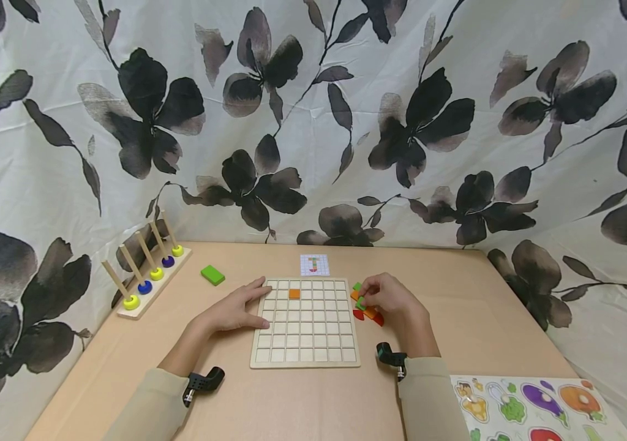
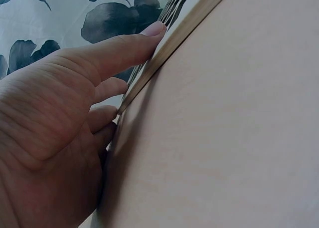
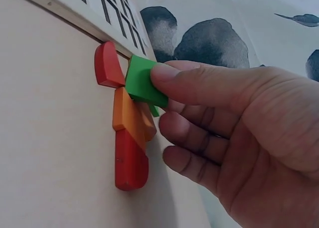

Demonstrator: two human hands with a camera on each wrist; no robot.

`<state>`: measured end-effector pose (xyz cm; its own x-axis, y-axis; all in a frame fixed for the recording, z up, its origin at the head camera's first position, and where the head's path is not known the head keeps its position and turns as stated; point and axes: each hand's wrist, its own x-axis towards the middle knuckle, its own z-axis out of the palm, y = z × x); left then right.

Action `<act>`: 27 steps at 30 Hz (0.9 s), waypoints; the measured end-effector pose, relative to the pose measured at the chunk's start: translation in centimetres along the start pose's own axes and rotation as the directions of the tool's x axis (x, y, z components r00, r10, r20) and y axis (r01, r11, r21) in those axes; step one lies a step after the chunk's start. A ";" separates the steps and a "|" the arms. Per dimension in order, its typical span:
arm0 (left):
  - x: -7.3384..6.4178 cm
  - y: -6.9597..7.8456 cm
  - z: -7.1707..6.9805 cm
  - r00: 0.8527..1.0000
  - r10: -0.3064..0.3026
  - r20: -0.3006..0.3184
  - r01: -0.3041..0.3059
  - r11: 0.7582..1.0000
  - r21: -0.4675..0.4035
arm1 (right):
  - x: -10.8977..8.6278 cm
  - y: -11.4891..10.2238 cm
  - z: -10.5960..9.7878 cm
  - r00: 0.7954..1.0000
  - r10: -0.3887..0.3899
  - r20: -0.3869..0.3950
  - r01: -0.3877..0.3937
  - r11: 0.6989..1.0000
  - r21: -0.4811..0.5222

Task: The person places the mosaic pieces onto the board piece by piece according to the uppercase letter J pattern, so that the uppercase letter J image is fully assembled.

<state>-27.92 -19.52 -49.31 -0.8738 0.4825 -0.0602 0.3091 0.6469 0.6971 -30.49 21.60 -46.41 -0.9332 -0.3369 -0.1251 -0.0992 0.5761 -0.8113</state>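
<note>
A wooden grid board [image 1: 307, 342] lies on the table with one orange square tile [image 1: 294, 294] in an upper cell. Along the board's left edge rests my left hand [image 1: 234, 308], its fingers extended and the thumb [image 2: 152, 31] on the rim. My right hand [image 1: 396, 300], just off the board's right side, pinches a green square tile [image 3: 143, 81] between thumb and fingers. Beneath and around that tile lie an orange piece [image 3: 124, 111], a red rounded piece [image 3: 132, 163] and another red rounded piece [image 3: 107, 63] against the board's edge.
Behind the board lies a small pattern card [image 1: 315, 264]. A green block [image 1: 212, 275] sits back left, near a peg stand [image 1: 159, 285] with yellow and blue rings. At front right is a vegetable picture board [image 1: 517, 389]. A floral cloth [image 1: 313, 122] hangs behind the table.
</note>
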 end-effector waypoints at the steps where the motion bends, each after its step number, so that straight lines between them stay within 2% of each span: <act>1: 0.0 0.0 0.0 1.000 0.000 -0.001 0.000 1.000 0.001 | 0.0 0.0 0.0 1.000 0.002 0.000 -0.002 1.000 0.008; 5: 0.0 0.0 0.0 1.000 -0.002 0.000 0.002 1.000 0.001 | -0.2 -0.3 -0.2 1.000 0.009 -0.027 -0.008 0.999 0.047; 11: 0.0 0.0 0.0 1.000 0.002 0.002 -0.002 1.000 0.004 | 0.0 -1.0 0.2 0.991 0.018 -0.132 -0.007 0.997 0.079; 20: 0.1 -0.1 0.0 1.000 0.015 -0.002 -0.015 1.000 0.014 | 1.0 -1.5 1.0 0.984 -0.060 -0.171 0.091 0.979 0.181; 27: 0.1 -0.1 -0.1 1.000 0.018 0.003 -0.018 1.000 0.014 | 1.4 -2.3 1.7 0.973 -0.127 -0.191 0.165 0.967 0.195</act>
<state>-28.09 -19.61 -49.36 -0.8673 0.4953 -0.0499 0.3296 0.6465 0.6880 -31.03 18.56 -45.68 -0.9616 -0.2588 0.0909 -0.1825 0.3562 -0.9164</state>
